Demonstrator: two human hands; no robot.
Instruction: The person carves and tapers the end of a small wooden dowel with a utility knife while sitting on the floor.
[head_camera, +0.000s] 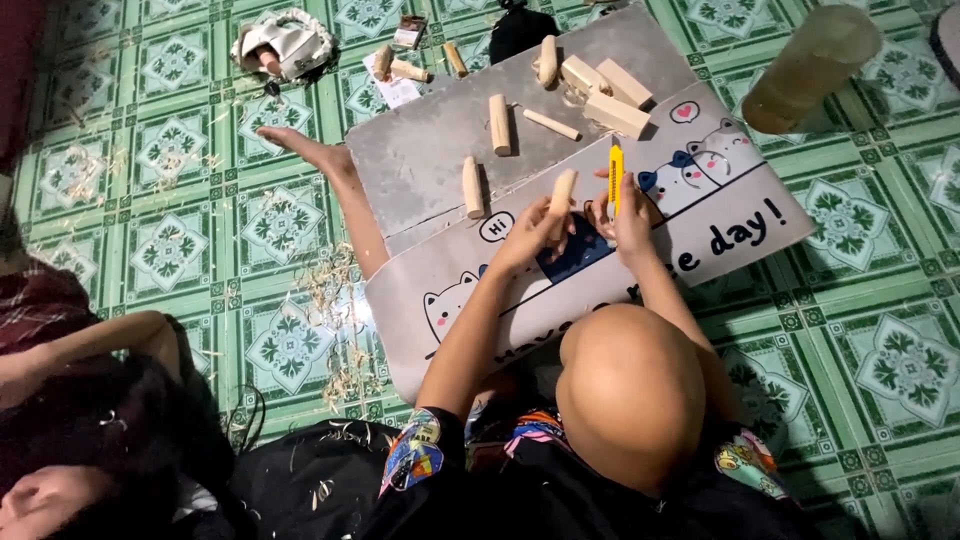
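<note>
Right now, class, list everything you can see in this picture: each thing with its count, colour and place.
Boards: two, grey, overlapping over the lap; near one has cat drawings.
Wood pieces: about ten, pale, on and behind the far board.
Shavings: many, pale, on the floor, left.
Floor: green patterned tiles.
Cylinder: one, tan, top right.
Bag: one, white, top left.
Other person: lying lower left.
Knee: one, bare, centre.
Left hand: holds a wood stick.
Right hand: holds a yellow knife.

Single head view, steep downward look.
Close over hands and raised knee; mat (720, 225) mid-frame, green tiled floor (880, 330) filling the surround.
</note>
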